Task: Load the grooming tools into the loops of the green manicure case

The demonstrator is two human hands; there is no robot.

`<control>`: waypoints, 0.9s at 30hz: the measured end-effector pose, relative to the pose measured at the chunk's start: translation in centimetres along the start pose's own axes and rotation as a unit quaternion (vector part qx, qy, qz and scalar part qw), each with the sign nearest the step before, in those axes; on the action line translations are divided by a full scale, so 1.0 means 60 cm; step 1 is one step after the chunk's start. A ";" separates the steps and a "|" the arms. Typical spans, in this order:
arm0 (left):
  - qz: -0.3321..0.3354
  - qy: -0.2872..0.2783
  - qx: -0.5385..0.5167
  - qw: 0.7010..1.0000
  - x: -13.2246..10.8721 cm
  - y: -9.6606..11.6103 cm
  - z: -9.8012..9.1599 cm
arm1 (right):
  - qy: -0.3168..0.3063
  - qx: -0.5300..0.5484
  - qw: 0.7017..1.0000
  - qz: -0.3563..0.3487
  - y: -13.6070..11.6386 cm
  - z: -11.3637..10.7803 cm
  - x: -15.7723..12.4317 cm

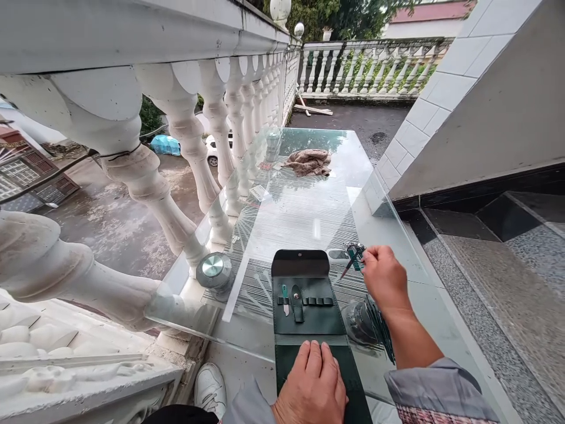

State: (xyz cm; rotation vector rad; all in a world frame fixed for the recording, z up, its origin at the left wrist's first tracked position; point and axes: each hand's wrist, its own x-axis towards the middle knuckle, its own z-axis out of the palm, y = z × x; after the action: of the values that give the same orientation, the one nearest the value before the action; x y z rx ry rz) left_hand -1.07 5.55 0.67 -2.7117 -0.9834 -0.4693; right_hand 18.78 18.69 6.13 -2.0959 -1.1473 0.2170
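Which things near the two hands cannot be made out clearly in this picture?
Head view: lower part of the green case, covered by the left hand and cut off by the bottom edge.
Head view: gripped end of the thin tool, hidden behind the right hand.
Head view: small pieces beside this tool, too small to identify.
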 end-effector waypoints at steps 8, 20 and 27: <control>0.042 -0.044 0.011 0.998 0.001 -0.002 0.001 | -0.062 0.032 0.996 -0.053 0.012 0.060 -0.003; 0.029 -0.033 0.012 0.999 0.001 -0.003 -0.002 | -0.109 -0.047 0.974 -0.192 0.012 0.050 -0.036; 0.030 -0.051 -0.001 0.998 0.001 -0.002 -0.005 | -0.043 0.075 0.978 -0.188 -0.027 0.024 -0.060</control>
State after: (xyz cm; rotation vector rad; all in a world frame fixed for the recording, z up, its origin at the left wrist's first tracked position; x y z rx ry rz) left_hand -1.16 5.57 0.98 -2.7823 -0.9248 -0.3241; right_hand 14.91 17.15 5.49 -1.7158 -1.5038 0.2077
